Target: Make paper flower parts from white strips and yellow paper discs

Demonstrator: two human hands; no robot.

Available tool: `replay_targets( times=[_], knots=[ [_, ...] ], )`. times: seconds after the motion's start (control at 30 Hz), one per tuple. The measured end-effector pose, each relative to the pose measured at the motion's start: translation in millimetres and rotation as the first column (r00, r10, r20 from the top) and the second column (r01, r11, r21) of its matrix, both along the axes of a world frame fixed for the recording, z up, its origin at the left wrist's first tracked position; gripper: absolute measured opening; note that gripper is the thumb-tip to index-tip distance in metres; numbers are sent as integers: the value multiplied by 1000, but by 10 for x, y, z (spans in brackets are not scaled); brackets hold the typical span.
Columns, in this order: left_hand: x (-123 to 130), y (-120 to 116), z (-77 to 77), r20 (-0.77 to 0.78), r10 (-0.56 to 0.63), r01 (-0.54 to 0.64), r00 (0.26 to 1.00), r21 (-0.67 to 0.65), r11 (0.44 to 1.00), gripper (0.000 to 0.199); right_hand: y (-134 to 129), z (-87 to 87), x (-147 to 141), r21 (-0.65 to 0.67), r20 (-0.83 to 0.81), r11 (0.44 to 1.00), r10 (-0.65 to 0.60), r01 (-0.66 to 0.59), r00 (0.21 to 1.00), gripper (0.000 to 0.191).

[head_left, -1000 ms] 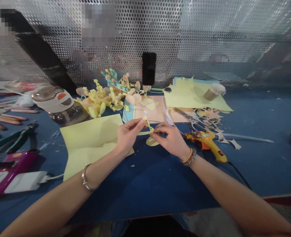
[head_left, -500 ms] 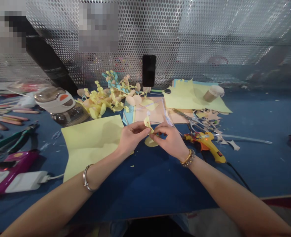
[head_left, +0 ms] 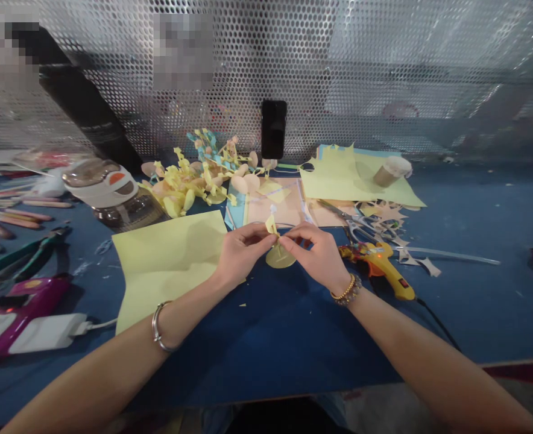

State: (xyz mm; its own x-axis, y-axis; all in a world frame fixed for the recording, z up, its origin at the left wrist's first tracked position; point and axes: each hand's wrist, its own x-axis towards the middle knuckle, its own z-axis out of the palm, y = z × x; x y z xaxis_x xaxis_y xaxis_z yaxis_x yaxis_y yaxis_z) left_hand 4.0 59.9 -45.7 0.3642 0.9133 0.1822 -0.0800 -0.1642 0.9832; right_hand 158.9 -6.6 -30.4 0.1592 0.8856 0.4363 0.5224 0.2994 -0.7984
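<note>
Both hands meet near the middle of the table, pinching a small folded yellow paper piece (head_left: 271, 225) between their fingertips. My left hand (head_left: 243, 250) grips it from the left, thumb and fingers closed. From the right, my right hand (head_left: 314, 250) pinches its lower end. Just below the fingertips is a round yellow paper disc (head_left: 281, 258); whether it is joined to the folded piece I cannot tell. A large yellow paper sheet (head_left: 171, 259) lies by my left wrist. To the right of my right hand rests a yellow hot glue gun (head_left: 388, 271).
Yellow, pink and blue paper flowers (head_left: 189, 181) stand behind my left hand, beside a jar (head_left: 117, 196). A phone (head_left: 274, 129) leans on the perforated metal screen. Scissors (head_left: 354, 226) and paper scraps lie right; pliers (head_left: 35, 253) and a magenta power strip (head_left: 40, 301) lie left.
My right fingers have shifted slightly and closed more tightly on the paper piece. More of the round disc below shows now. My left hand has barely moved.
</note>
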Motion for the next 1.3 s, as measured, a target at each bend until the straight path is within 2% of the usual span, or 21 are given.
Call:
replay_targets(
  times=[0.13, 0.23, 0.33, 0.63, 0.83, 1.07, 1.3],
  knots=[
    [2, 1, 3, -6, -3, 3, 1000, 10, 1000, 20, 33, -24, 30, -115, -157, 993, 20, -39, 987, 13],
    [2, 3, 8, 5, -10, 10, 1000, -3, 1000, 20, 57, -35, 41, -200, -306, 972, 56, -122, 950, 17],
    [2, 6, 4, -4, -11, 11, 1000, 1, 1000, 20, 73, -40, 47, -235, -368, 952, 99, -196, 925, 18],
    [1, -3, 18, -28, -4, 4, 1000, 20, 1000, 22, 66, -35, 45, -258, -386, 922, 175, -288, 906, 21],
    [1, -4, 28, -40, 4, -3, 999, 29, 1000, 22, 67, -51, 48, -230, -358, 939, 162, -255, 920, 21],
    [2, -10, 24, -25, -18, 19, 1000, 20, 1000, 22, 74, -50, 39, -256, -456, 927, 135, -275, 880, 20],
    [2, -7, 7, -20, -22, 22, 1000, 26, 999, 20, 63, -30, 26, -254, -405, 935, 129, -247, 905, 20]
  ],
)
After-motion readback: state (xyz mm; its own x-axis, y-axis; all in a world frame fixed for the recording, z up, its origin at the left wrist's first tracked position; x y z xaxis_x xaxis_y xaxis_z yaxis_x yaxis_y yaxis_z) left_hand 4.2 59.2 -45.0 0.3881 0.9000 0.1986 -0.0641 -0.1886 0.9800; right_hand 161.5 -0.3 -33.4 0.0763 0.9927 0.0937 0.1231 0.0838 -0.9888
